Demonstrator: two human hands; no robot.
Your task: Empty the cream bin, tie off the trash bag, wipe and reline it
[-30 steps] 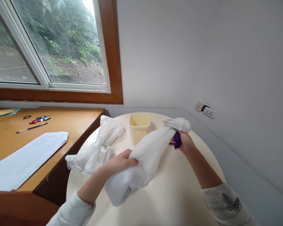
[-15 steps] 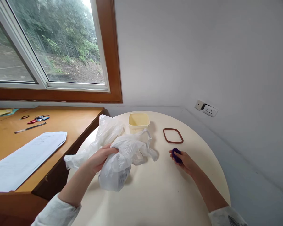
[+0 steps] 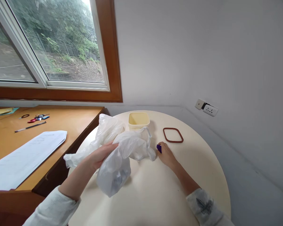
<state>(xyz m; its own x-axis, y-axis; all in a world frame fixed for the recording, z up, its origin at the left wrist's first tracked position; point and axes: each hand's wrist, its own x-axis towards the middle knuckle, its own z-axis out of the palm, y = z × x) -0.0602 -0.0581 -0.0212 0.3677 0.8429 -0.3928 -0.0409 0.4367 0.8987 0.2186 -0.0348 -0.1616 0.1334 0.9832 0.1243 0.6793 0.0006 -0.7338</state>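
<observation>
My left hand (image 3: 103, 153) is closed on a white plastic bag (image 3: 114, 175), gripping it near its middle. Something greyish shows faintly through the bag's hanging lower part, too blurred to name. The bag's loose handles (image 3: 143, 147) spread over the table to the right. A second white plastic bag (image 3: 109, 127) lies crumpled behind my left hand. My right hand (image 3: 166, 153) is wrapped round a small purple object (image 3: 158, 148), mostly hidden by the fingers, close to the handles. Beyond the bags stands a pale yellow square container (image 3: 139, 120), open at the top.
A square piece with a brown rim (image 3: 173, 141) lies flat on the round cream table (image 3: 155, 197). At left, a wooden desk (image 3: 77, 122) bears papers (image 3: 30, 157), a pen (image 3: 30, 127) and keys (image 3: 39, 117). A wall socket (image 3: 210, 110) is on the right.
My right hand has moved left with the purple object, turning its back upward. The lower part of the bag in my left hand has swung and dips a little lower.
</observation>
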